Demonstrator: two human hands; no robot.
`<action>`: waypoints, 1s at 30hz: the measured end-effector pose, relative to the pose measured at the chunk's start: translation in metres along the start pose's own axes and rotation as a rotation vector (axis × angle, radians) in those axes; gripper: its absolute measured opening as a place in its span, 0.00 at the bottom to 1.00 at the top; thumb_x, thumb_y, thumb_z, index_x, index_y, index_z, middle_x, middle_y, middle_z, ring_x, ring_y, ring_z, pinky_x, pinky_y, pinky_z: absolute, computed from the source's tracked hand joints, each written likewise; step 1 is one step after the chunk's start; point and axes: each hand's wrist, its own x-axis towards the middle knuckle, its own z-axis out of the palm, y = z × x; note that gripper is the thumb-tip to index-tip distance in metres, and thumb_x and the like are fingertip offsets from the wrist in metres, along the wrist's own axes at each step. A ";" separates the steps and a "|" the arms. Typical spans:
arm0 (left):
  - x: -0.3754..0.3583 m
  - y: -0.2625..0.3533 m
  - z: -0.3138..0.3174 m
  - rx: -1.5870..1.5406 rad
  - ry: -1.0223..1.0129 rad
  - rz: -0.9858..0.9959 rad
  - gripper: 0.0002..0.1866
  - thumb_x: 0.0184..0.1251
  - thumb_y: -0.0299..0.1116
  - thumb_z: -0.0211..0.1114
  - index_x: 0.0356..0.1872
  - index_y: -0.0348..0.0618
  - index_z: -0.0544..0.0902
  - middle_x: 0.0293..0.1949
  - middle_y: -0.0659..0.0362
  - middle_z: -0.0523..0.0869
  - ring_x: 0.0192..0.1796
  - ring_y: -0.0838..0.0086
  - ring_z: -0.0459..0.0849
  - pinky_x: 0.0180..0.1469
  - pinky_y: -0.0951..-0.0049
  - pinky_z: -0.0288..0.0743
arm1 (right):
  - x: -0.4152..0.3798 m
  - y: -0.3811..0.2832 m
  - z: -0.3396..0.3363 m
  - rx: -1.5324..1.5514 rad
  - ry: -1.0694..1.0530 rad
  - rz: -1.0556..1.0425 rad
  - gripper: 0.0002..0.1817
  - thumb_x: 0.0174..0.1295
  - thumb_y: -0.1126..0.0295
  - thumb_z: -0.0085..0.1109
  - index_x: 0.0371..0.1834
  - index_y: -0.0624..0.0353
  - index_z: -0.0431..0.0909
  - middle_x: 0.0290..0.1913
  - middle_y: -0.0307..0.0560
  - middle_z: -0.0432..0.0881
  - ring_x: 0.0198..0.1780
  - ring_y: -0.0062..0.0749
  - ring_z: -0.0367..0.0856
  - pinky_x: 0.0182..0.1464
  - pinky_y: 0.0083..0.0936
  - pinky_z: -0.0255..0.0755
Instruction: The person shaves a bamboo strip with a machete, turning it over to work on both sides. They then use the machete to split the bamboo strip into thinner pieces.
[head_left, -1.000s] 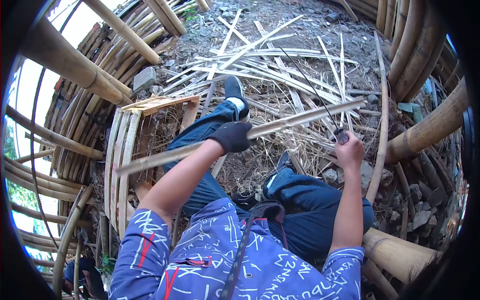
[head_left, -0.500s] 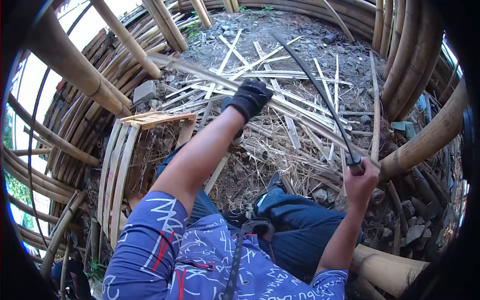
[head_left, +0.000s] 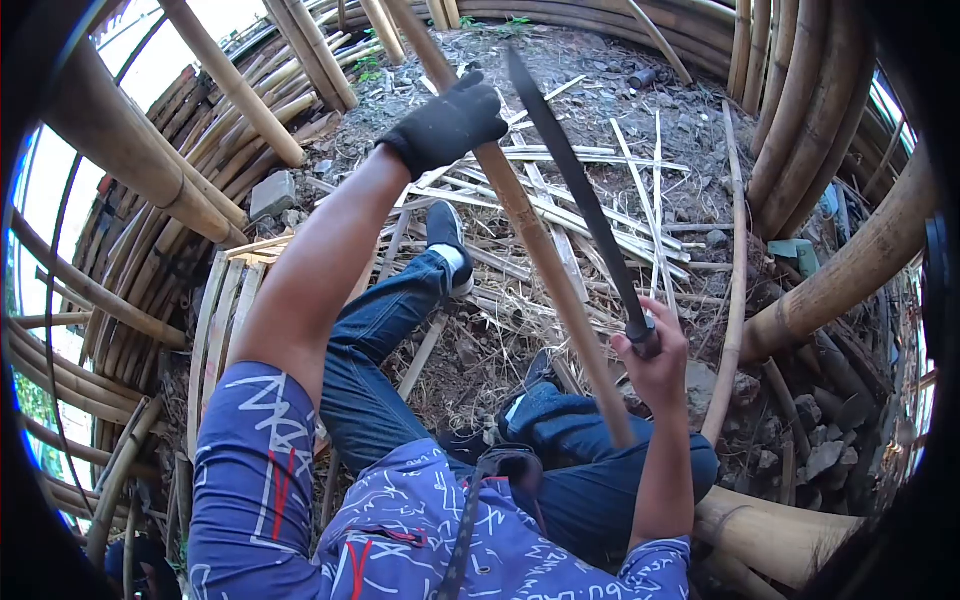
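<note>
My left hand, in a black glove, is closed round the upper part of a long bamboo pole. The pole slants from the top of the view down to the right, its lower end over my right thigh. My bare right hand grips the dark handle of a machete. Its long dark blade points up and away, to the right of the pole and apart from it for most of its length. Thin split bamboo strips lie on the ground beyond.
A slatted wooden crate stands at the left, with a grey block behind it. Thick bamboo poles rise at the right, and more are stacked at the left. Rubble lies at the lower right.
The pole has swung from lying across the view to a steeper slant towards me. My left hand has moved up and left. My right hand with the machete has shifted left.
</note>
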 end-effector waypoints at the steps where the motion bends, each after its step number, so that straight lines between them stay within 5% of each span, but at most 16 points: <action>1: -0.001 -0.002 -0.004 -0.041 0.143 0.051 0.03 0.63 0.30 0.57 0.31 0.48 0.79 0.34 0.57 0.75 0.46 0.61 0.77 0.69 0.60 0.61 | -0.004 0.002 0.005 0.193 -0.099 0.238 0.12 0.48 0.71 0.72 0.29 0.65 0.80 0.48 0.52 0.81 0.39 0.32 0.81 0.44 0.28 0.73; 3: 0.005 -0.003 -0.007 -0.099 0.190 0.038 0.03 0.64 0.30 0.57 0.32 0.47 0.78 0.35 0.56 0.75 0.47 0.61 0.77 0.70 0.60 0.60 | -0.007 -0.006 0.011 0.464 -0.277 0.539 0.15 0.50 0.68 0.73 0.36 0.64 0.80 0.41 0.43 0.83 0.34 0.18 0.77 0.39 0.21 0.72; 6: 0.011 -0.004 -0.005 -0.191 0.153 -0.015 0.04 0.67 0.33 0.57 0.34 0.45 0.76 0.37 0.54 0.76 0.49 0.56 0.78 0.70 0.58 0.59 | -0.019 -0.007 0.044 0.872 -0.204 0.384 0.16 0.51 0.70 0.73 0.39 0.63 0.79 0.33 0.36 0.81 0.31 0.14 0.74 0.33 0.19 0.70; 10: 0.011 0.006 0.007 -0.323 0.045 -0.176 0.06 0.66 0.34 0.58 0.39 0.46 0.79 0.44 0.53 0.78 0.59 0.54 0.73 0.69 0.57 0.62 | -0.024 -0.003 0.046 0.804 -0.270 0.406 0.11 0.50 0.79 0.69 0.22 0.59 0.73 0.27 0.32 0.77 0.27 0.12 0.71 0.32 0.17 0.69; 12: 0.015 0.013 0.009 0.062 0.160 -0.059 0.07 0.66 0.35 0.58 0.42 0.49 0.80 0.48 0.53 0.77 0.63 0.53 0.69 0.69 0.57 0.61 | -0.025 -0.008 0.044 0.798 -0.277 0.443 0.15 0.49 0.81 0.68 0.17 0.57 0.69 0.24 0.31 0.75 0.26 0.12 0.70 0.31 0.17 0.67; 14: 0.017 0.028 0.010 0.134 0.121 -0.153 0.11 0.65 0.32 0.58 0.47 0.49 0.79 0.52 0.52 0.77 0.64 0.52 0.68 0.69 0.50 0.58 | -0.027 -0.011 0.045 0.743 -0.230 0.488 0.14 0.49 0.81 0.68 0.18 0.58 0.70 0.22 0.30 0.74 0.24 0.12 0.69 0.29 0.17 0.66; 16: 0.021 0.057 -0.001 0.265 0.259 -0.576 0.19 0.59 0.31 0.62 0.53 0.49 0.76 0.52 0.50 0.76 0.64 0.51 0.69 0.68 0.42 0.55 | -0.027 -0.012 0.048 0.724 -0.215 0.478 0.13 0.50 0.79 0.68 0.18 0.57 0.71 0.22 0.31 0.74 0.24 0.12 0.70 0.28 0.17 0.65; 17: 0.019 0.078 -0.009 0.044 0.344 -0.748 0.28 0.52 0.33 0.68 0.58 0.48 0.72 0.53 0.47 0.75 0.63 0.51 0.70 0.66 0.36 0.53 | -0.027 -0.010 0.050 0.735 -0.194 0.512 0.13 0.50 0.79 0.68 0.18 0.57 0.71 0.21 0.30 0.74 0.24 0.11 0.69 0.28 0.17 0.65; 18: 0.009 0.099 -0.011 -0.085 0.323 -0.886 0.37 0.47 0.35 0.72 0.61 0.47 0.66 0.58 0.46 0.72 0.62 0.49 0.70 0.64 0.54 0.63 | -0.026 -0.009 0.052 0.747 -0.168 0.545 0.13 0.51 0.78 0.69 0.19 0.57 0.72 0.21 0.29 0.73 0.23 0.11 0.69 0.28 0.17 0.65; 19: -0.009 0.122 0.008 -0.230 0.380 -0.967 0.36 0.51 0.39 0.73 0.60 0.42 0.65 0.55 0.43 0.73 0.60 0.49 0.72 0.60 0.57 0.68 | -0.025 -0.009 0.052 0.756 -0.144 0.584 0.13 0.51 0.77 0.69 0.18 0.56 0.72 0.20 0.28 0.72 0.23 0.11 0.68 0.28 0.16 0.65; 21: -0.032 0.179 0.027 -0.983 -0.089 -1.495 0.37 0.60 0.51 0.68 0.62 0.37 0.65 0.54 0.45 0.77 0.56 0.59 0.76 0.57 0.61 0.71 | -0.028 0.004 0.058 0.749 -0.120 0.612 0.13 0.51 0.77 0.69 0.18 0.56 0.72 0.20 0.28 0.72 0.23 0.11 0.68 0.28 0.16 0.64; 22: -0.084 0.201 0.088 -1.328 -0.269 -1.046 0.34 0.65 0.53 0.62 0.62 0.37 0.69 0.52 0.50 0.80 0.51 0.67 0.79 0.51 0.65 0.73 | -0.032 0.012 0.063 0.741 -0.123 0.634 0.13 0.50 0.77 0.69 0.18 0.56 0.72 0.20 0.28 0.72 0.23 0.11 0.68 0.27 0.16 0.64; 24: -0.063 0.259 0.030 -2.320 -0.559 -1.534 0.28 0.70 0.53 0.55 0.60 0.41 0.73 0.49 0.54 0.83 0.48 0.71 0.81 0.52 0.65 0.74 | -0.038 0.018 0.076 0.783 -0.107 0.687 0.13 0.50 0.78 0.69 0.19 0.55 0.72 0.20 0.29 0.72 0.23 0.12 0.68 0.26 0.16 0.63; 26: -0.056 0.295 0.021 -2.469 -0.612 -1.443 0.25 0.72 0.52 0.53 0.59 0.45 0.74 0.49 0.56 0.83 0.48 0.70 0.83 0.57 0.59 0.74 | -0.043 0.023 0.090 0.901 -0.083 0.836 0.11 0.50 0.77 0.69 0.21 0.55 0.73 0.21 0.30 0.74 0.23 0.14 0.70 0.27 0.16 0.64; 27: -0.056 0.316 0.031 -2.530 -0.369 -1.495 0.26 0.67 0.57 0.58 0.54 0.47 0.77 0.46 0.58 0.83 0.49 0.71 0.82 0.50 0.63 0.77 | -0.050 0.032 0.095 0.860 -0.152 0.839 0.09 0.51 0.77 0.68 0.24 0.56 0.75 0.24 0.34 0.78 0.24 0.17 0.74 0.29 0.18 0.68; 30: -0.065 0.316 0.043 -2.482 -0.308 -1.341 0.21 0.67 0.49 0.62 0.55 0.48 0.77 0.46 0.58 0.83 0.47 0.69 0.83 0.50 0.63 0.78 | -0.048 0.026 0.092 0.988 -0.254 1.020 0.07 0.51 0.76 0.68 0.28 0.57 0.77 0.27 0.38 0.81 0.27 0.19 0.78 0.31 0.18 0.69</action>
